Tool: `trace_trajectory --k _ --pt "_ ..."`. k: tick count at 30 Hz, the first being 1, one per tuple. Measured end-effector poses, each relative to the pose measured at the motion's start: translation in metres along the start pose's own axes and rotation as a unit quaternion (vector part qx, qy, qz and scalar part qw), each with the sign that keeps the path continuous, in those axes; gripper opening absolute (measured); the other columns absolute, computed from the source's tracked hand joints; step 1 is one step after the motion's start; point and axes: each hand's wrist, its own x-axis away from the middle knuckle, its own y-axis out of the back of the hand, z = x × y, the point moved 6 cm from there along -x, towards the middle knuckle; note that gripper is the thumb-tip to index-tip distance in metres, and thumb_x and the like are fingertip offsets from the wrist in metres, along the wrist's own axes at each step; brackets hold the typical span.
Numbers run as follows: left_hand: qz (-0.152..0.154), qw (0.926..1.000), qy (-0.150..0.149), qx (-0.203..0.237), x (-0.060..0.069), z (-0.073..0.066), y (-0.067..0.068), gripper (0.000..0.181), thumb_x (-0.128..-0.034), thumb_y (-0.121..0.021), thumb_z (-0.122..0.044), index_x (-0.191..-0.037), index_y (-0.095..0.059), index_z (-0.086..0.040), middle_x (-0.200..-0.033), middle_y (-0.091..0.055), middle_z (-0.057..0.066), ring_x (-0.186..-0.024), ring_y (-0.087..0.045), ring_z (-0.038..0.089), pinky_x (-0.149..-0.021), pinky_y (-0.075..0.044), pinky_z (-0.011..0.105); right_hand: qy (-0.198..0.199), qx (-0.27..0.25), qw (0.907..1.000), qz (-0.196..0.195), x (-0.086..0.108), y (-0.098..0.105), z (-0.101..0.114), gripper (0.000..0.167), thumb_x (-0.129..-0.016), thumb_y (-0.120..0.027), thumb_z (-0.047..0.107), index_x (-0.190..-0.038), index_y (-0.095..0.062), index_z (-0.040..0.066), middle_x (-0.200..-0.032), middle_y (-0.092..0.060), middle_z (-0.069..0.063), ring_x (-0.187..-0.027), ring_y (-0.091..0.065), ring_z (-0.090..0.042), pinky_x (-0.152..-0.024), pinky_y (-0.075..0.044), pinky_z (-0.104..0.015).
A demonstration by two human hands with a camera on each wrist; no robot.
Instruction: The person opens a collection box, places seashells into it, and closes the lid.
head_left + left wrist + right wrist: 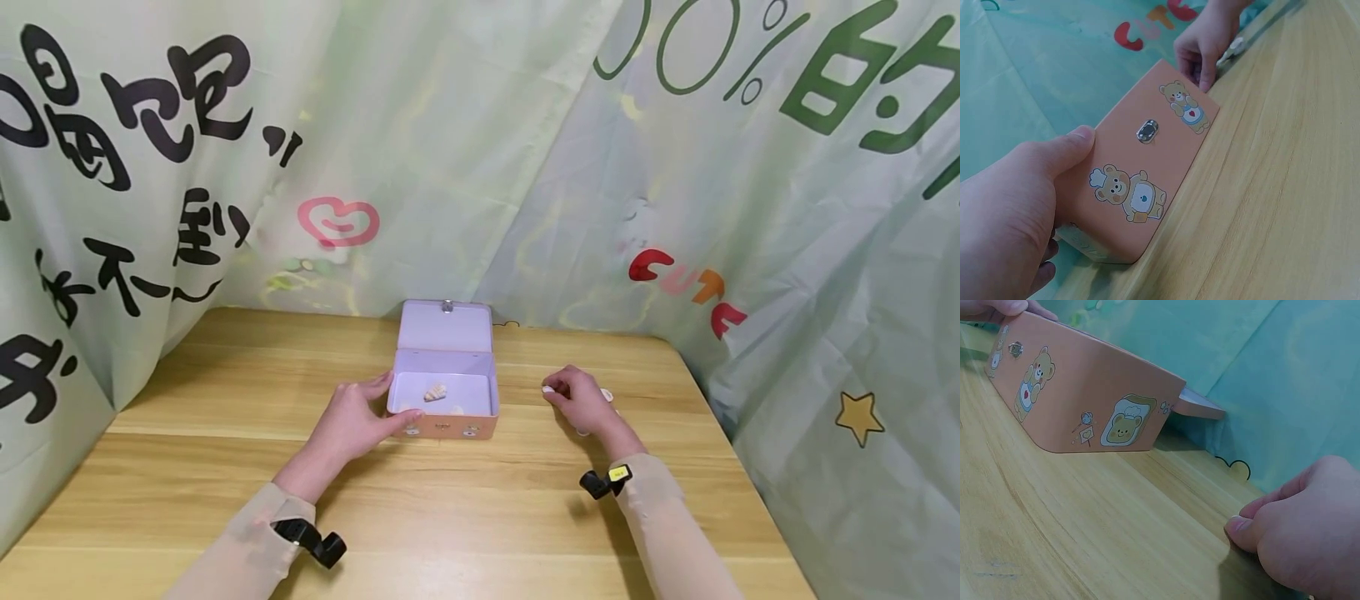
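Left hand [351, 421] grips the tin box [442, 427] by its near-left corner, likely steadying it on the desk [442, 517], lid [444, 329] open for access; well apart, the right hand [587, 404] pinches a small white piece [547, 389].

Head view: bright, even, soft; light approx. overhead. Pale sheen on table [420, 525] at 6 o'clock. Soft shadows at 7 o'clock by left sleeve [240, 542] & 5 o'clock by right sleeve [675, 525]. Pieces [435, 392] in box [450, 427] lack fine detail; pale bit [548, 389] in right hand [588, 404] too small to ID. Wrist views: dimmer, w/ cool teal cast on backdrop [1041, 81]. L wrist: box front fairly sharp, clasp [1147, 131] glints nr centre; right hand at 1 o'clock a bit soft. R wrist: dark shadow under right hand, approx. 5 o'clock.
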Motion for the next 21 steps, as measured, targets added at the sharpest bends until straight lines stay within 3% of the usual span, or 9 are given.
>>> trace_trajectory --k 8,14,21 --pt "-0.004 1.0 -0.009 0.001 0.0 0.0 0.0 0.103 -0.0781 -0.083 -0.072 -0.147 -0.057 0.0 -0.148 -0.056 0.016 -0.038 -0.026 0.006 -0.038 -0.041 0.03 0.003 -0.015 0.9998 -0.016 0.0 0.008 0.011 0.019 -0.105 -0.068 0.007 -0.121 -0.07 -0.002 -0.106 -0.07 -0.008 -0.093 -0.064 -0.023 -0.082 -0.056 -0.041" --pt "-0.006 0.9999 -0.013 0.001 0.0 0.0 0.001 0.101 -0.0787 -0.084 -0.07 -0.146 -0.057 0.0 -0.147 -0.056 0.017 -0.037 -0.024 0.005 -0.036 -0.038 0.029 0.062 -0.025 0.9975 -0.023 -0.004 0.02 0.043 0.021 -0.104 -0.067 0.004 -0.122 -0.07 -0.006 -0.102 -0.071 -0.008 -0.093 -0.064 -0.024 -0.082 -0.056 -0.043" --pt "-0.006 0.9999 -0.014 -0.001 0.0 0.0 0.0 0.102 -0.0782 -0.083 -0.072 -0.146 -0.057 0.0 -0.147 -0.056 0.017 -0.038 -0.024 0.005 -0.036 -0.038 0.028 0.111 -0.03 0.9932 -0.021 -0.011 0.026 0.083 0.017 -0.102 -0.071 0.005 -0.119 -0.073 0.0 -0.104 -0.071 -0.006 -0.095 -0.065 -0.023 -0.082 -0.058 -0.041"
